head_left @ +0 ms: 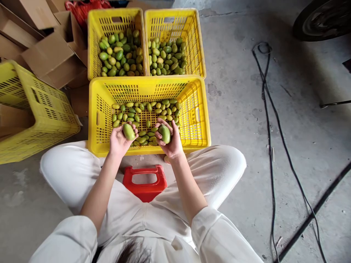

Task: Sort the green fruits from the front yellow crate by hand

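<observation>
My left hand [118,140] is closed around a green mango [128,131], held over the near edge of the nearest yellow crate [192,140]. A second green mango [165,133] is gripped in my right hand [171,143], close beside the first. Both hands hover just above the pile of small green and yellow-green mangoes [145,115] lying in that crate. Behind it stand two more yellow crates, the left one [93,47] and the right one [199,44], each holding several mangoes.
I sit on a red stool [144,182], knees spread either side of the crate. A tilted yellow crate [35,109] and cardboard boxes [46,54] lie at left. Black cables [270,146] run over the concrete floor at right, with a tyre [320,18] at top right.
</observation>
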`<state>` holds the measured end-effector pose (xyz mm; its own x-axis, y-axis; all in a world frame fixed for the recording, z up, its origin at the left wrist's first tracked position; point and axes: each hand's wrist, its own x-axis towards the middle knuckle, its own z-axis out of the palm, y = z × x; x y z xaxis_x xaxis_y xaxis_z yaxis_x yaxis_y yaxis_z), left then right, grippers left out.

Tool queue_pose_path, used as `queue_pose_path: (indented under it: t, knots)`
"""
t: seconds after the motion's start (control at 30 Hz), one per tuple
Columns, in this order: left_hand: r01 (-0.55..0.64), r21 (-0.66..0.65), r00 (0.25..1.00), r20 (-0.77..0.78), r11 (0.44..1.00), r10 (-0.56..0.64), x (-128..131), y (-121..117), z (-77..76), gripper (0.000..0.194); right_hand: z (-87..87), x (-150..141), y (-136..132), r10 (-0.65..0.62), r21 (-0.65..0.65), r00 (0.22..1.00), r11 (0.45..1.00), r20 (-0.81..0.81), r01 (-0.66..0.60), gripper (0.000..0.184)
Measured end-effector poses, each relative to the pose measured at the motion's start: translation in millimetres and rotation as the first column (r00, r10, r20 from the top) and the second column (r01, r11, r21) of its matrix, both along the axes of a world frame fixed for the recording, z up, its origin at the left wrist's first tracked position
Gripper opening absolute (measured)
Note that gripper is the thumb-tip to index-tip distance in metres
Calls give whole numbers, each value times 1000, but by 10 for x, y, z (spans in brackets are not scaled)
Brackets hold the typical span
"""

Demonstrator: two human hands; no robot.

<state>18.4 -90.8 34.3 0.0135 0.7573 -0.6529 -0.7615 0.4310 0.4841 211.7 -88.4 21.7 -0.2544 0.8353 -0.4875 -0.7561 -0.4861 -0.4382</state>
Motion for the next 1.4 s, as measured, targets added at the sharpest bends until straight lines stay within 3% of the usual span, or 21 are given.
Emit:
queue_pose_path:
  t: [0.07, 0.17, 0.3, 0.43, 0.63, 0.77, 0.87, 0.93, 1.03, 1.17, 1.27, 1.4]
  knots:
    - [-68, -18, 998, 8, 998, 68, 13, 7, -10, 13, -2, 29, 24, -33, -22, 999, 999, -28, 33, 27]
    - [-70, 3, 997, -26, 998, 70, 30, 1, -43, 13, -19, 72, 42, -40, -59, 998, 998, -57, 37, 29]
    - [-3, 94, 997, -71, 996, 10, 39, -24, -56, 22, -26, 76, 32, -17, -71, 998, 997, -55, 13, 23]
    - [75, 103, 995, -68, 992, -68, 44, -38, -2, 26, 5, 40, 7, -31, -53, 998, 998, -59, 28, 17]
    - [176, 111, 982, -88, 978, -167, 21, -43, 61, 31, -18, 70, -8, -63, -20, 991, 998, -116, 61, 24]
    - [95, 78, 995, -37, 992, -92, 10, -23, 21, 23, -9, 94, 13, -81, -55, 988, 996, -130, 74, 9]
    - [13, 41, 999, -33, 999, -12, 20, -21, -16, 11, 27, 65, 30, -100, -58, 989, 994, -107, 95, 17]
    - [24, 39, 998, -57, 999, -22, 29, -32, -24, 7, 43, 37, 34, -106, -62, 992, 993, -66, 102, 18]
    - [99, 88, 991, -102, 991, -90, 40, -51, -10, 16, 44, 11, 21, -81, -73, 997, 994, 6, 81, 14]
    - [181, 103, 978, -122, 978, -168, 37, -50, 8, 30, 22, 11, -23, -29, -10, 999, 1000, 33, 30, 31]
    - [174, 53, 977, -137, 983, -165, 35, -24, 1, 30, 2, 14, -41, 24, 46, 999, 999, 29, -26, 35]
    - [93, -5, 987, -132, 996, -93, 33, 8, 0, 22, -9, 32, -20, -7, 29, 1000, 1000, 6, 7, 24]
